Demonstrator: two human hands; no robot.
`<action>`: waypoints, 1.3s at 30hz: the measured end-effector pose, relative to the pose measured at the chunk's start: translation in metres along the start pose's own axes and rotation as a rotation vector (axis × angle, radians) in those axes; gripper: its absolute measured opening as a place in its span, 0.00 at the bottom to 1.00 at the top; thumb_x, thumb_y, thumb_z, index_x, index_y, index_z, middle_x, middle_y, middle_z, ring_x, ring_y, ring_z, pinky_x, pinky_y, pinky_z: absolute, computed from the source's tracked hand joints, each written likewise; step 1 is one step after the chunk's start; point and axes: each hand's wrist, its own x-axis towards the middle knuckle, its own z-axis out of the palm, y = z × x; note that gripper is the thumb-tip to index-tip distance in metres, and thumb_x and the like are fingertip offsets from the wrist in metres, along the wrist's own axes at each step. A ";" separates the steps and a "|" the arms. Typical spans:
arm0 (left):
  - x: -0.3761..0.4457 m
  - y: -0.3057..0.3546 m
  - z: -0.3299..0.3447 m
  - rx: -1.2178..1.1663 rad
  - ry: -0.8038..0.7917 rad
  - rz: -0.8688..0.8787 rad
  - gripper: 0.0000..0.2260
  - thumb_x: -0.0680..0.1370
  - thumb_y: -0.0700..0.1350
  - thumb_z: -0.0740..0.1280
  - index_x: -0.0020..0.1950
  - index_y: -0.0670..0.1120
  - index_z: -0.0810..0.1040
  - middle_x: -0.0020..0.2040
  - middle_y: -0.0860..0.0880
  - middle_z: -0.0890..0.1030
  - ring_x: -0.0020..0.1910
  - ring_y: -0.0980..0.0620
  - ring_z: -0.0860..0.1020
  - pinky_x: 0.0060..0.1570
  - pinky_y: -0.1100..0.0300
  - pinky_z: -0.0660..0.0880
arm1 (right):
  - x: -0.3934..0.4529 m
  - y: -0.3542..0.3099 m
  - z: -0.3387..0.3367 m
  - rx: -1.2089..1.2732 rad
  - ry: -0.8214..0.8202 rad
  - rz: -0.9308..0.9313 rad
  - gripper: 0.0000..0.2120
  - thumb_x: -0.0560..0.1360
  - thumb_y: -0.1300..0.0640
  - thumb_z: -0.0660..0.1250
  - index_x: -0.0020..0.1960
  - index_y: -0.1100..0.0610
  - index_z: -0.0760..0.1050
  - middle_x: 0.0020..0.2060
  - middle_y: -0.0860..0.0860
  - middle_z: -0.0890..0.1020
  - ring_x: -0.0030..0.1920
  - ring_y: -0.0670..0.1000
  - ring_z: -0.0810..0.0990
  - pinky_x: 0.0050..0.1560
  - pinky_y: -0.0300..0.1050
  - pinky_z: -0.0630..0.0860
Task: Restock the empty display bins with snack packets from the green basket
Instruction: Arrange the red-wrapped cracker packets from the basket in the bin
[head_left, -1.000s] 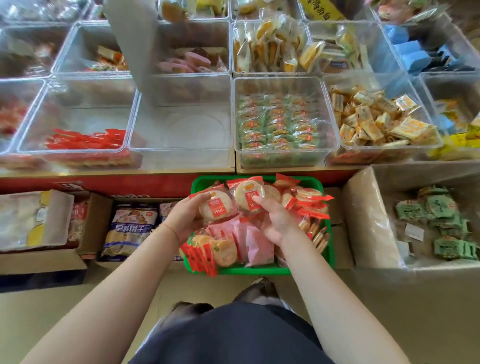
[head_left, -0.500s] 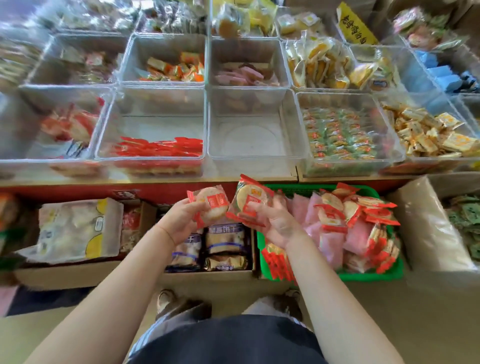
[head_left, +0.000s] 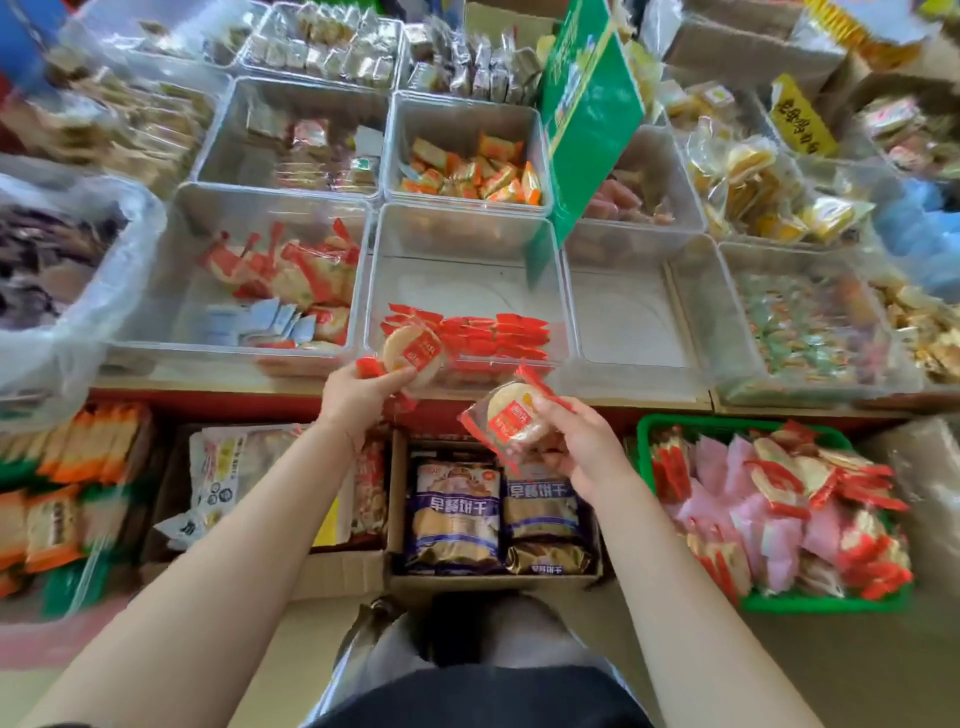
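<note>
1. Head view, measured from the clear bin (head_left: 470, 270) with the row of red packets (head_left: 488, 335) along its front wall: the left hand (head_left: 358, 397) pinches one round red-labelled snack packet (head_left: 414, 353) at that front wall, where half a second ago the packet was held lower, below the shelf edge.
2. The right hand (head_left: 582, 447) grips a second packet (head_left: 511, 418) below and right of the bin's front wall, tilted. It was beside the left hand's packet before; now the two hands are apart, the left one higher.
3. The green basket (head_left: 779, 605) sits low and right of the bin, heaped with red and pink packets. It was closer to the right wrist before.
4. An empty clear bin (head_left: 631, 317) stands just right of the landmark bin, touching it.
5. A green sign (head_left: 587, 119) leans over the bin's far right corner; it was not in view earlier.
6. A cardboard box (head_left: 493, 577) of purple biscuit bags lies below the bin.
</note>
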 end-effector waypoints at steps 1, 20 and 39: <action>0.010 0.005 -0.001 0.031 0.030 0.040 0.12 0.69 0.49 0.78 0.45 0.43 0.83 0.40 0.40 0.85 0.38 0.45 0.83 0.45 0.51 0.78 | 0.006 -0.006 0.004 -0.009 0.018 -0.003 0.11 0.74 0.51 0.73 0.52 0.55 0.77 0.42 0.53 0.84 0.38 0.50 0.81 0.34 0.44 0.73; 0.185 0.036 0.026 0.937 0.257 0.870 0.06 0.80 0.41 0.63 0.48 0.38 0.71 0.48 0.39 0.73 0.45 0.38 0.72 0.47 0.45 0.69 | 0.185 -0.097 0.079 -0.685 0.038 -0.499 0.12 0.78 0.57 0.68 0.60 0.50 0.81 0.49 0.44 0.84 0.50 0.45 0.81 0.53 0.39 0.76; 0.182 0.038 0.029 1.039 0.177 0.670 0.08 0.83 0.44 0.59 0.52 0.39 0.71 0.66 0.34 0.70 0.65 0.34 0.70 0.71 0.38 0.59 | 0.231 -0.113 0.131 -0.869 -0.051 -0.655 0.25 0.75 0.62 0.66 0.69 0.48 0.67 0.63 0.50 0.73 0.55 0.51 0.76 0.49 0.44 0.77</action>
